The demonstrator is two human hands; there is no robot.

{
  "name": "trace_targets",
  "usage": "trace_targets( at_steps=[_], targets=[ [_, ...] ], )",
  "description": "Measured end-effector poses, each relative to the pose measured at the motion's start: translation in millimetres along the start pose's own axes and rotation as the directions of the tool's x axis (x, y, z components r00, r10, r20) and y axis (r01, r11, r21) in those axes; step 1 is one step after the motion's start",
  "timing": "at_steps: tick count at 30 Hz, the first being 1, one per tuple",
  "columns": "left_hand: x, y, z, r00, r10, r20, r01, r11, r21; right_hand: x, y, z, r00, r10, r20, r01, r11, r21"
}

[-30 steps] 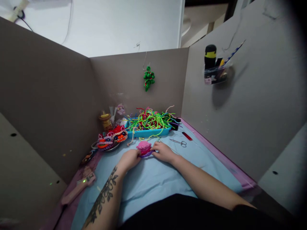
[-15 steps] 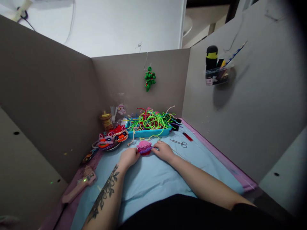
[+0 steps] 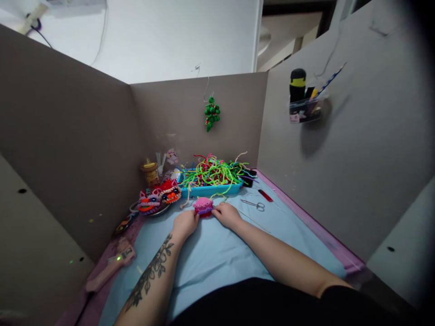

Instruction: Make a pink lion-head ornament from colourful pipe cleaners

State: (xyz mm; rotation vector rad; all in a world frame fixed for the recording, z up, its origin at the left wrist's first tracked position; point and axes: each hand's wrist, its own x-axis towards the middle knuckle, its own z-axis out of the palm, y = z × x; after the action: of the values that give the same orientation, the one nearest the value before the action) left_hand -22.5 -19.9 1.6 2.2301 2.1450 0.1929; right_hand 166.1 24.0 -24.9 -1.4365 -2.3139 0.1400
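Observation:
A small pink and red fuzzy pipe-cleaner piece lies on the blue cloth in front of me. Across its front runs a short purple pipe cleaner, which looks crimped or braided. My left hand is pinched closed at the strip's left end, against the piece's edge. On the opposite side, the fingers of my right hand close on the right end. Both fingertips partly cover the strip's ends.
Behind stands a blue tray heaped with colourful pipe cleaners. Scissors and a red-handled tool lie to the right. Finished fuzzy faces sit in a dish at left, near a pink glue gun. Grey panels enclose the table.
Both hands have come slightly closer together, the right one moving left. The purple strip now lies closer against the pink and red piece.

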Motion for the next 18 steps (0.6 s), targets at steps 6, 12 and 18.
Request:
trace_targets(
  at_steps=[6,12,18],
  targets=[
    [2,2,1,1.0,-0.023,-0.01,0.023,1.0,-0.007,3,3,6,1.0,0.011,-0.022,-0.01,0.999,0.032],
    [2,0,2,0.999,-0.006,-0.04,0.006,1.0,-0.007,0,0,6,0.982,-0.065,-0.178,0.076,0.995,0.058],
    [2,0,3,0.998,0.002,-0.065,-0.004,1.0,-0.018,-8,-14,-7,0.92,-0.173,-0.35,0.213,0.974,0.078]
  ],
)
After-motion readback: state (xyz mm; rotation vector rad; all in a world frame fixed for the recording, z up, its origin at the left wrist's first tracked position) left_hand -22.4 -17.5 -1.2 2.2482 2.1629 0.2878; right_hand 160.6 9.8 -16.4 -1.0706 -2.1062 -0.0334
